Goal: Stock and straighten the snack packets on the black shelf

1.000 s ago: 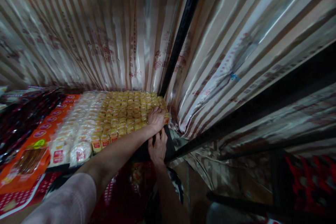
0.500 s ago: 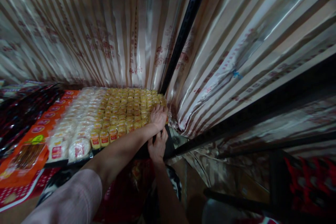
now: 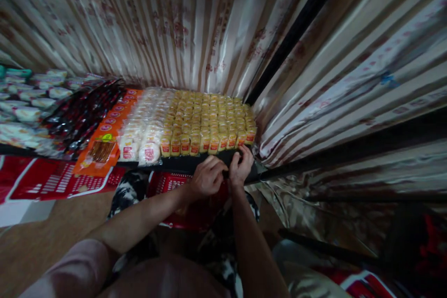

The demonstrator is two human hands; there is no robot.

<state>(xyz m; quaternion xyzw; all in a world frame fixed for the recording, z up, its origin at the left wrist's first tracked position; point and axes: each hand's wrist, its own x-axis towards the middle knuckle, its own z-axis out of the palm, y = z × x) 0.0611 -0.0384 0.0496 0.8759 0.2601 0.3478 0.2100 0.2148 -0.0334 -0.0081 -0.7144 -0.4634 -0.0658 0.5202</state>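
Rows of small yellow wrapped snack cakes point(image 3: 209, 118) stand packed together on a black shelf point(image 3: 181, 164). My right hand point(image 3: 241, 166) rests at the shelf's front edge near the right end of these rows, its fingers apart and the fingertips close to the front packs. Just left of it, my left hand point(image 3: 208, 176) is curled closed in front of the shelf edge; whatever its fingers may hold is hidden. A red basket point(image 3: 167, 184) with its contents in shadow sits below both hands, between the knees.
White wrapped round cakes point(image 3: 149, 151), an orange snack packet point(image 3: 99, 149) and dark shiny packets point(image 3: 84, 111) lie further left on the shelf. Another red basket point(image 3: 59, 179) is below them. A striped plastic curtain point(image 3: 174, 32) hangs behind, with a dark post point(image 3: 296, 32) at the right.
My left hand has drawn back from the top of the yellow cakes to the front of the shelf. My right hand stays by the shelf's front edge. The view has turned left.
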